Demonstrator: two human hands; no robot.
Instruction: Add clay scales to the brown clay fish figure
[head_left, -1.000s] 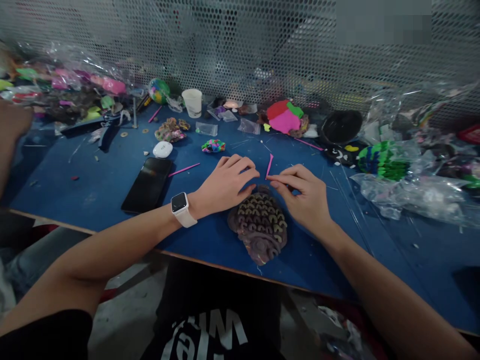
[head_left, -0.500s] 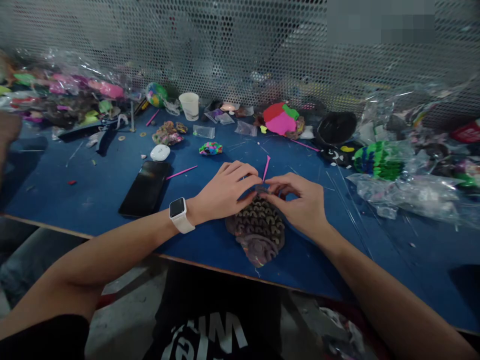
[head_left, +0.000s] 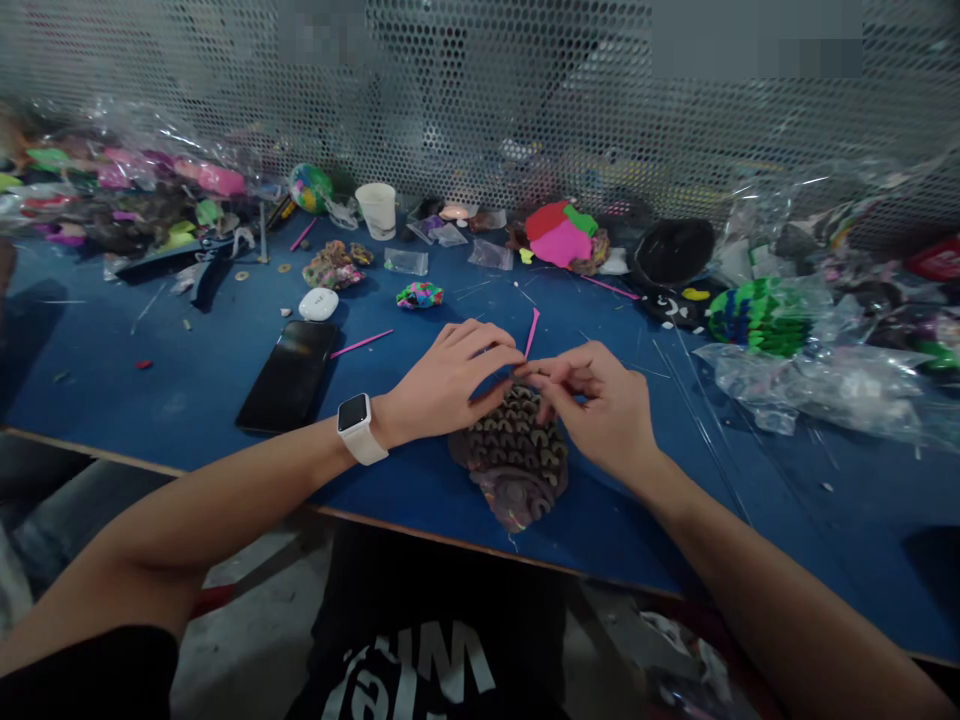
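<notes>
A dark grey-brown clay fish (head_left: 517, 450) lies on the blue table in front of me, its back covered with rows of small curved scales and its head end towards me. My left hand (head_left: 454, 380), with a white-strapped watch at the wrist, reaches over the fish's far end, thumb and fingers closed about it. At the same end, from the right, my right hand (head_left: 604, 400) has its fingers curled in a pinch. Its fingertips meet the left ones, and whatever is between them is hidden. Just beyond the hands lies a pink plastic modelling tool (head_left: 532, 333).
A black phone (head_left: 289, 375), a white case (head_left: 319, 303) and another pink stick (head_left: 362, 343) lie to the left. Farther back stand a paper cup (head_left: 377, 210) and colourful clay pieces (head_left: 561, 238). Clear plastic bags (head_left: 817, 385) lie at right, before a perforated metal screen (head_left: 480, 90).
My right hand's fingers have shifted slightly at the fish's far end, the thumb drawing back and the fingertips moving left. My left hand stays almost in place.
</notes>
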